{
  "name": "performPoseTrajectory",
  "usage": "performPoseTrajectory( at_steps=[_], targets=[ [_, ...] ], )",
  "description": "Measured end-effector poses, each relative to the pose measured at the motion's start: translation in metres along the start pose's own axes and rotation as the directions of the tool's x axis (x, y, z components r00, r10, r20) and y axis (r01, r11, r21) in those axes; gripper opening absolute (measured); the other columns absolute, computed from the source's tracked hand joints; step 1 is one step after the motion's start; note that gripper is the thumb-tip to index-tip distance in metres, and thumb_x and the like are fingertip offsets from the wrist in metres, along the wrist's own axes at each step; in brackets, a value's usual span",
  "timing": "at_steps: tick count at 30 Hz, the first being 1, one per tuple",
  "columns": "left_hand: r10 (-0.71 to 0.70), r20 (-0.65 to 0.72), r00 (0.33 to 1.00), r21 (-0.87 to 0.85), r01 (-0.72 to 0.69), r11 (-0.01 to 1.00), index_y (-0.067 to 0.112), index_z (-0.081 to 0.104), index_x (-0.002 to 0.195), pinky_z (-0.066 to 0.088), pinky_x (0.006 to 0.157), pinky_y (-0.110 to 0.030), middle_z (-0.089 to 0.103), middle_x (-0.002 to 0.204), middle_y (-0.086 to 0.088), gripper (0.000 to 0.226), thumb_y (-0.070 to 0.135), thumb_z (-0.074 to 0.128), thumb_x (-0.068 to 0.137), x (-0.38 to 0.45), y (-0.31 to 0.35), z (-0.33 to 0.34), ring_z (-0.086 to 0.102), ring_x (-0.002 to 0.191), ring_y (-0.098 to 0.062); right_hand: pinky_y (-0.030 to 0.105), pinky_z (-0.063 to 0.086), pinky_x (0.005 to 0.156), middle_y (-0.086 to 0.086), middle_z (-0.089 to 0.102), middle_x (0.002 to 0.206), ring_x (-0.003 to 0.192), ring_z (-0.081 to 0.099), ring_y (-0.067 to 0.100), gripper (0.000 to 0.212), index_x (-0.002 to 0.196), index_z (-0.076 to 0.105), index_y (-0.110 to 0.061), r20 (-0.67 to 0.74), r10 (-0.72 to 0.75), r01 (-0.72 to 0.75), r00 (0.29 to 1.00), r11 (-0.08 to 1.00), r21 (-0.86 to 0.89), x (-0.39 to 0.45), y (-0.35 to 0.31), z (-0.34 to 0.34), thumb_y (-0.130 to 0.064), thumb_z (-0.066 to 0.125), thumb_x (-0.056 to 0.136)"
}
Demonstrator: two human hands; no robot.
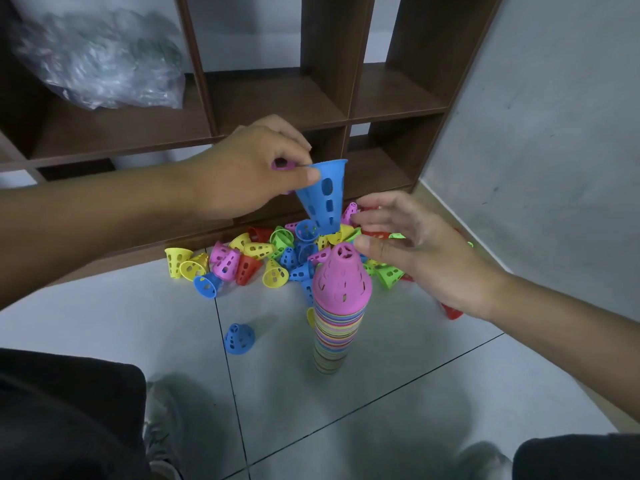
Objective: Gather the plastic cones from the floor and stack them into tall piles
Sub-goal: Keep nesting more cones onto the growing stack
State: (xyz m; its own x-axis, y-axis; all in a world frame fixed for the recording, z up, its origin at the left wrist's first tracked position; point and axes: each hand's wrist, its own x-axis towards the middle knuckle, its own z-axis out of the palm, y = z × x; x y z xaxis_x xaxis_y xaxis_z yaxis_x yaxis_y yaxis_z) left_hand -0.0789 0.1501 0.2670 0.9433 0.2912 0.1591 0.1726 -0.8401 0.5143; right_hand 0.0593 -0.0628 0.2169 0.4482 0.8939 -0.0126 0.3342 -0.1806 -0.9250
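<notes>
Left hand point(249, 168) pinches a blue cone point(323, 197), half hiding a pink one; right hand point(426, 251) open beside the stack point(337, 306).

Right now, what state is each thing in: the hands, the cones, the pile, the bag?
Left hand: pinches the blue cone's rim.
Blue cone: held aloft, wide end up.
Right hand: open, beside the stack's top.
Stack: upright, pink cone on top.
Loose cones: scattered on the floor.
Lone blue cone: standing apart.
Plastic bag: crumpled on the shelf.

Plain indoor room: tiled floor point(381, 393), brown cubby shelving point(263, 95).
</notes>
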Motion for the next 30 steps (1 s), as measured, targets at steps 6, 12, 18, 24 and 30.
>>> performPoseTrajectory(
  at_steps=[6, 12, 18, 24, 30],
  targets=[
    [-0.026, -0.076, 0.997, -0.272, 0.004, 0.962, 0.013, 0.075, 0.1, 0.052, 0.072, -0.009, 0.053, 0.124, 0.006, 0.023, 0.03, 0.059, 0.099, 0.009, 0.018, 0.006, 0.058, 0.102, 0.006, 0.025, 0.056, 0.083, -0.001, 0.074, 0.112, 0.109, 0.067, 0.016, 0.05, 0.13, 0.055, -0.019, -0.121, -0.041, 0.056, 0.992, 0.99, 0.128, 0.009, -0.005, 0.005, -0.028, 0.074, 0.084],
    [0.011, -0.063, 0.998, -0.304, -0.029, 0.952, 0.019, 0.075, 0.108, 0.057, 0.084, -0.019, 0.053, 0.122, 0.014, 0.025, 0.035, 0.056, 0.101, 0.011, 0.025, 0.012, 0.057, 0.11, -0.001, 0.043, 0.054, 0.09, 0.003, 0.075, 0.104, 0.103, 0.067, 0.03, 0.029, 0.121, 0.062, -0.02, -0.236, -0.094, 0.119, 0.967, 0.989, 0.093, 0.007, -0.009, 0.001, -0.026, 0.067, 0.094],
    [0.066, 0.01, 0.998, -0.241, -0.062, 0.969, 0.026, 0.073, 0.093, 0.049, 0.098, -0.028, 0.053, 0.124, 0.01, 0.031, 0.053, 0.061, 0.084, 0.013, 0.022, 0.012, 0.052, 0.118, -0.003, 0.054, 0.052, 0.088, 0.003, 0.069, 0.102, 0.098, 0.065, 0.025, 0.023, 0.116, 0.064, -0.031, -0.311, -0.154, 0.134, 0.938, 0.987, -0.084, -0.01, -0.007, -0.012, -0.043, 0.055, 0.1],
    [0.063, 0.051, 0.997, -0.108, -0.057, 0.993, 0.033, 0.074, 0.103, 0.036, 0.108, -0.024, 0.048, 0.131, 0.009, 0.044, 0.063, 0.056, 0.075, 0.009, 0.022, 0.009, 0.044, 0.126, -0.001, 0.038, 0.055, 0.075, -0.009, 0.069, 0.086, 0.077, 0.063, 0.015, 0.013, 0.096, 0.067, -0.027, -0.359, -0.133, 0.112, 0.924, 0.991, -0.079, -0.031, -0.006, -0.023, -0.036, 0.058, 0.099],
    [0.018, -0.018, 1.0, 0.032, -0.018, 0.999, 0.036, 0.064, 0.119, 0.038, 0.09, -0.014, 0.036, 0.139, 0.006, 0.037, 0.032, 0.078, 0.085, 0.005, 0.018, 0.009, 0.036, 0.128, -0.009, 0.054, 0.052, 0.075, 0.014, 0.066, 0.089, 0.083, 0.063, 0.033, 0.03, 0.094, 0.068, -0.019, -0.232, -0.229, 0.176, 0.945, 0.957, -0.229, -0.035, -0.011, -0.02, -0.048, 0.061, 0.094]
  ],
)
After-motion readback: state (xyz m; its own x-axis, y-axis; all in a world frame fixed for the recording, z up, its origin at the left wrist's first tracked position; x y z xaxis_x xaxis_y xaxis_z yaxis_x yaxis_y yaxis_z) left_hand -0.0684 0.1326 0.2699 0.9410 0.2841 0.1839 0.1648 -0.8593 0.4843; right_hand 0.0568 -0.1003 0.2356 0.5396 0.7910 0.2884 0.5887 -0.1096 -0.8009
